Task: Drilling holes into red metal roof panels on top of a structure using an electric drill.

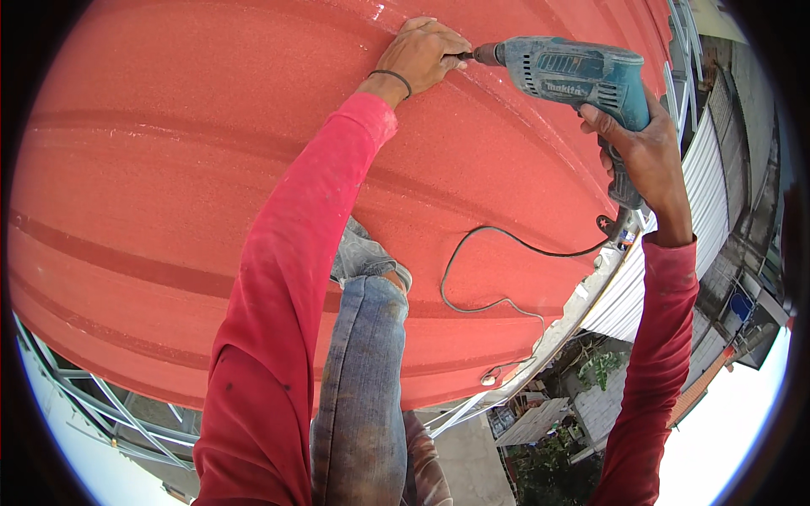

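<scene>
A teal and black corded power drill (574,72) points left over the red ribbed metal roof sheet (143,185). My right hand (637,152) is closed round the drill's grip. My left hand (418,59) is at the front of the drill, fingers bent and pressed together round the dark bit (462,56) beside the chuck; whether a screw is there too I cannot make out. A black cord (456,261) loops over the sheet below the drill. My jeans-clad leg (354,371) and grey shoe (354,249) are between my arms on the roof.
The roof's edge (595,278) curves down the right side and along the bottom. Beyond it, far below, are pale corrugated roofs (699,215), plants (603,367) and a concrete surface (464,460). Light metal framing (118,409) shows past the lower-left edge.
</scene>
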Demonstrator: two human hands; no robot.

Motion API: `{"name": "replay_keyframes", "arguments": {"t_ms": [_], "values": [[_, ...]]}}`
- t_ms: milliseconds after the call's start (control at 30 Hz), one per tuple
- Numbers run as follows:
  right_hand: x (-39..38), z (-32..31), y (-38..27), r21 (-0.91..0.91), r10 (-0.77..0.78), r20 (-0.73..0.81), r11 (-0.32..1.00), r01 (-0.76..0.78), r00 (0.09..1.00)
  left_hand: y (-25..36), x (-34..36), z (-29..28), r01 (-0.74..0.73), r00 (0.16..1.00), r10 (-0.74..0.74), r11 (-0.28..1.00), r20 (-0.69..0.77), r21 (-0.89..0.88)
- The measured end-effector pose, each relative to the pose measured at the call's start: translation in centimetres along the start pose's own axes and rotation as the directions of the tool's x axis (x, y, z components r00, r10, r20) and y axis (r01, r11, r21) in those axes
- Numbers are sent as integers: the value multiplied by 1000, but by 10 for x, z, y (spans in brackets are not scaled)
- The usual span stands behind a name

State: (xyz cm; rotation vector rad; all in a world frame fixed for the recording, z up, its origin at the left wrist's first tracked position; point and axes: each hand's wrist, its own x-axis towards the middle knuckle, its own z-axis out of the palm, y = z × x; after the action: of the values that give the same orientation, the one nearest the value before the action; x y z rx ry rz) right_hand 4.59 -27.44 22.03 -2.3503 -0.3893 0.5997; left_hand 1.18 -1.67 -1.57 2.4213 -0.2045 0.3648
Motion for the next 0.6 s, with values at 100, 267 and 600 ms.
{"name": "replay_keyframes", "arguments": {"t_ms": [100, 267, 600], "values": [[-3, -2, -8, 23, 51, -1, 998, -51, 999, 3, 3, 0, 8, 1000, -7, 999, 21, -34], [1, 0, -2, 156, 71, 57, 985, -79, 996, -1, -2, -1, -17, 1000, 18, 999, 25, -30], [-4, -4, -29, 182, 159, 229, 962, -203, 960, -3, -2, 0, 9, 1000, -8, 999, 11, -31]]}}
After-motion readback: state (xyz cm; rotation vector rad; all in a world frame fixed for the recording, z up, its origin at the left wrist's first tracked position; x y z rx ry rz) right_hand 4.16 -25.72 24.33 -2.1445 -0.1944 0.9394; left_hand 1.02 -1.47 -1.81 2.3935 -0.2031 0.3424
